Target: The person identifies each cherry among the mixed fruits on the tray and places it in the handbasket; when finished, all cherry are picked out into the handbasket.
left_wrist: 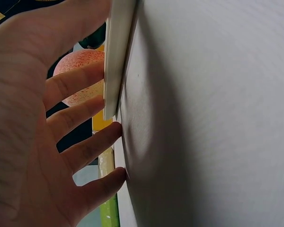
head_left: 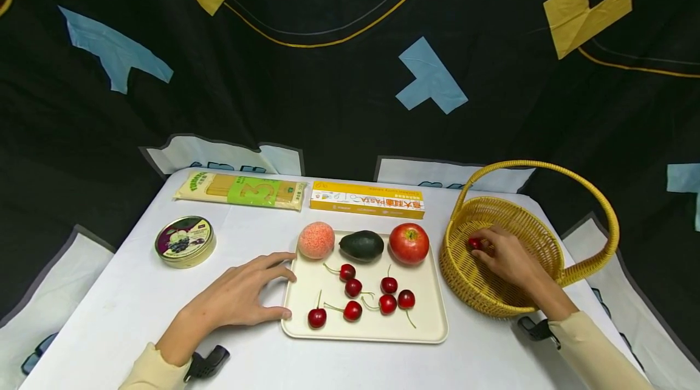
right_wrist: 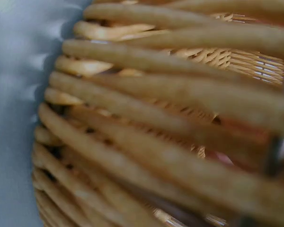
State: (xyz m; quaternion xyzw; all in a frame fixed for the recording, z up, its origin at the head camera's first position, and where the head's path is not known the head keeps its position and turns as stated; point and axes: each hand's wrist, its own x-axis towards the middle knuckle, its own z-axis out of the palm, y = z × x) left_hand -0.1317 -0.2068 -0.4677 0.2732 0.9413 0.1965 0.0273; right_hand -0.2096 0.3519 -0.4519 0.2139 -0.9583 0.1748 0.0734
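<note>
In the head view, my right hand [head_left: 508, 254] reaches down inside the yellow wicker basket [head_left: 454, 277]. Its fingertips pinch a dark red cherry [head_left: 474, 244] low in the basket. My left hand [head_left: 237, 293] lies spread at the left edge of the cream tray [head_left: 366, 336], its thumb and some fingertips touching the rim. On that tray are several stemmed cherries [head_left: 352, 311], with a peach [head_left: 316, 240], a dark green avocado [head_left: 361, 246] and a red apple [head_left: 409, 243] along the back. Basket weave [right_wrist: 146, 109] hides most of the right hand in the right wrist view.
Behind the tray lie a pack of noodles [head_left: 240, 190] and a yellow pasta box [head_left: 367, 199]. A round tin [head_left: 185, 241] sits at the left on the white tabletop [head_left: 246, 359]. The basket's tall handle [head_left: 569, 174] arches up and leans right.
</note>
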